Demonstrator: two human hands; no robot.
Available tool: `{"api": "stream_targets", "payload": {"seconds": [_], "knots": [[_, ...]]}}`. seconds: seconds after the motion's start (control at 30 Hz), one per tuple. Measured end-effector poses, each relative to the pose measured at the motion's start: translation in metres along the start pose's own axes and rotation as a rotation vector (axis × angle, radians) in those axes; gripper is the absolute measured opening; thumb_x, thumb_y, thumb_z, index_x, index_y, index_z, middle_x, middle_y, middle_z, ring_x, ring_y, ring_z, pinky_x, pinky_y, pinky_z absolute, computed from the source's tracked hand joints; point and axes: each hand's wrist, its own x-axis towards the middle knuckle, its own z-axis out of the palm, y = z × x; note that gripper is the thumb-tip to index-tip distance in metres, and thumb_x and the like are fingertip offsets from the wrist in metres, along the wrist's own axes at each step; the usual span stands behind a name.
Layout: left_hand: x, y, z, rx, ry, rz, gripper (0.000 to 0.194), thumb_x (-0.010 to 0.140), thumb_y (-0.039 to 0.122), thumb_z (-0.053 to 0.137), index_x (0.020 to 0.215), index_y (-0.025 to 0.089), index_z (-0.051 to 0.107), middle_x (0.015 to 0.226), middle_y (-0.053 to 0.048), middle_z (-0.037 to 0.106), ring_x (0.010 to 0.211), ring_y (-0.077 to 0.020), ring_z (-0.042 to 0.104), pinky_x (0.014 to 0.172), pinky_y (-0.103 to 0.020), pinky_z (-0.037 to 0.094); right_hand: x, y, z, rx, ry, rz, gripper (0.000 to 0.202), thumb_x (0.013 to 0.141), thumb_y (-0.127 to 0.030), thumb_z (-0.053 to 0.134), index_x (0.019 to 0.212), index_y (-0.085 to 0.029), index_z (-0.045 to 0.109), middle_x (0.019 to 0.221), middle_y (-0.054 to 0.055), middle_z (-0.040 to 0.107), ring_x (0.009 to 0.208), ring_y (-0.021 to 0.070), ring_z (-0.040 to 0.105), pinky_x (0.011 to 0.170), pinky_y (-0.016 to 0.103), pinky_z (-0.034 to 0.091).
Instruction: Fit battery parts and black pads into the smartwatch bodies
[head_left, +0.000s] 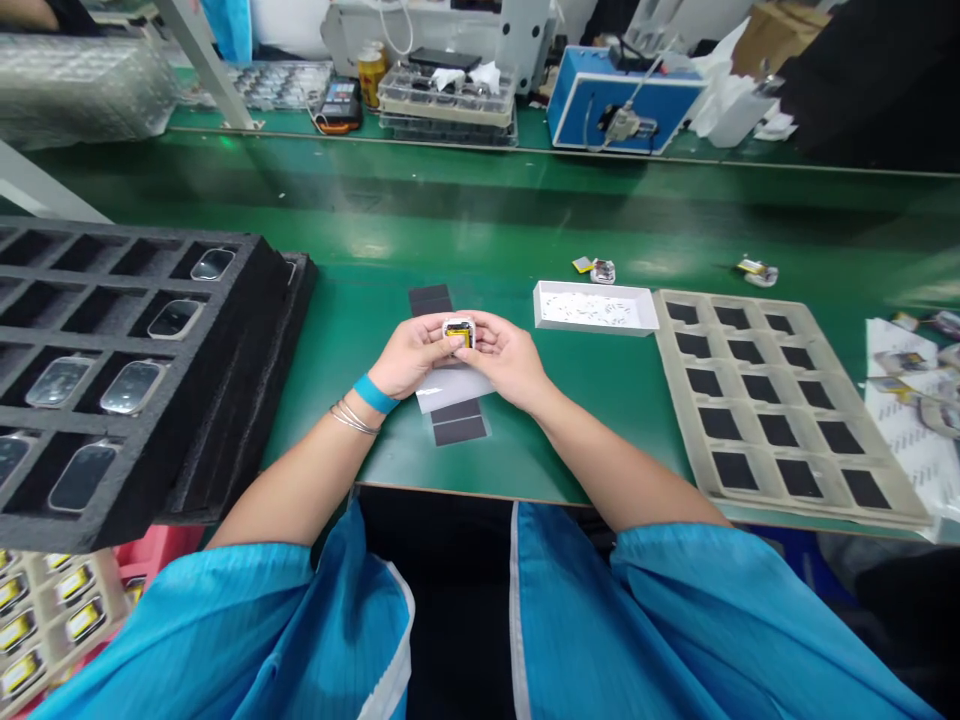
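Observation:
Between both hands I hold a small watch case with a white rim and a yellow and black part inside, likely a battery. My left hand grips its left side, thumb on the inner face. On the other side my right hand is closed round it, its thumb also at the yellow part. Beneath the hands lies a white sheet on the green bench. Dark strips stick out below that sheet, and another dark strip shows above it.
At left, a black foam tray carries several glass-faced pieces. A white box with tiny bits stands right of the hands, beside a beige compartment tray. Small assemblies lie behind the box. A blue machine sits on the back shelf.

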Motion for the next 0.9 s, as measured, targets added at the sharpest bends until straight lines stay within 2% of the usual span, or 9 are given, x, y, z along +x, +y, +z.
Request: {"api": "stream_targets", "payload": {"seconds": [0.27,0.37,0.43,0.53,0.67,0.73,0.77,0.83,0.9], "knots": [[0.008,-0.011,-0.006,-0.055,-0.032,0.012,0.053,0.055,0.037,0.094,0.098,0.013,0.073,0.096,-0.012,0.077,0.085,-0.0220,0.073,0.085,-0.036,0.058,0.000,0.009,0.003,-0.033,0.051,-0.029,0.053,0.073,-0.046,0.081,0.118,-0.023,0.065,0.118,0.010,0.072,0.107,0.0251,0.071,0.097,0.042,0.059],[0.014,-0.012,-0.008,-0.045,-0.041,0.045,0.056,0.053,0.039,0.094,0.097,0.011,0.073,0.093,-0.013,0.077,0.083,-0.0211,0.072,0.083,-0.036,0.058,0.004,0.017,0.001,-0.039,0.065,-0.055,0.058,0.071,-0.047,0.082,0.121,-0.023,0.065,0.122,0.011,0.071,0.110,0.0265,0.070,0.100,0.044,0.057],[0.010,-0.004,-0.008,-0.013,0.012,0.092,0.055,0.058,0.037,0.092,0.102,0.011,0.073,0.097,-0.014,0.076,0.086,-0.0223,0.072,0.085,-0.037,0.057,0.007,0.020,-0.002,-0.036,0.072,-0.069,0.068,0.067,-0.046,0.085,0.128,-0.025,0.062,0.123,0.010,0.070,0.111,0.0270,0.070,0.102,0.046,0.056],[-0.024,0.020,-0.004,-0.055,0.165,0.225,0.052,0.073,0.034,0.082,0.118,0.013,0.068,0.114,-0.015,0.073,0.098,-0.0252,0.072,0.093,-0.042,0.055,0.008,0.020,-0.008,-0.045,0.072,-0.076,0.083,0.066,-0.047,0.087,0.139,-0.027,0.053,0.122,0.009,0.071,0.114,0.0272,0.069,0.104,0.048,0.055],[-0.108,0.065,-0.010,-0.082,0.209,0.250,0.046,0.083,0.036,0.072,0.123,0.016,0.065,0.123,-0.014,0.070,0.111,-0.0270,0.070,0.105,-0.042,0.050,0.006,0.016,-0.013,-0.108,0.155,-0.061,0.073,0.073,-0.057,0.079,0.135,-0.025,0.056,0.117,0.010,0.073,0.113,0.0275,0.069,0.105,0.052,0.053],[-0.145,0.089,-0.027,0.126,0.285,0.290,0.054,0.081,0.038,0.074,0.130,0.019,0.062,0.121,-0.012,0.071,0.112,-0.0268,0.069,0.105,-0.042,0.050,0.007,0.015,-0.013,-0.143,0.191,-0.045,0.067,0.074,-0.061,0.075,0.128,-0.024,0.059,0.112,0.010,0.075,0.107,0.0272,0.071,0.104,0.054,0.052],[-0.159,0.101,-0.039,0.283,0.369,0.340,0.060,0.078,0.039,0.076,0.133,0.021,0.060,0.118,-0.010,0.072,0.110,-0.0263,0.069,0.103,-0.042,0.051,0.007,0.015,-0.012,-0.159,0.201,-0.037,0.065,0.075,-0.062,0.074,0.125,-0.023,0.061,0.110,0.010,0.075,0.105,0.0270,0.071,0.104,0.054,0.052],[-0.174,0.124,-0.067,0.677,0.617,0.465,0.072,0.071,0.039,0.080,0.136,0.021,0.057,0.111,-0.008,0.072,0.106,-0.0258,0.069,0.100,-0.043,0.052,0.008,0.016,-0.010,-0.186,0.205,-0.029,0.063,0.074,-0.065,0.073,0.120,-0.023,0.063,0.104,0.009,0.076,0.101,0.0266,0.072,0.103,0.055,0.052],[-0.176,0.145,-0.097,1.106,0.893,0.508,0.072,0.068,0.034,0.081,0.135,0.020,0.058,0.111,-0.008,0.071,0.110,-0.0276,0.065,0.103,-0.045,0.049,0.008,0.016,-0.007,-0.208,0.196,-0.033,0.062,0.074,-0.066,0.072,0.117,-0.022,0.064,0.099,0.009,0.076,0.099,0.0267,0.073,0.102,0.055,0.053]]}}
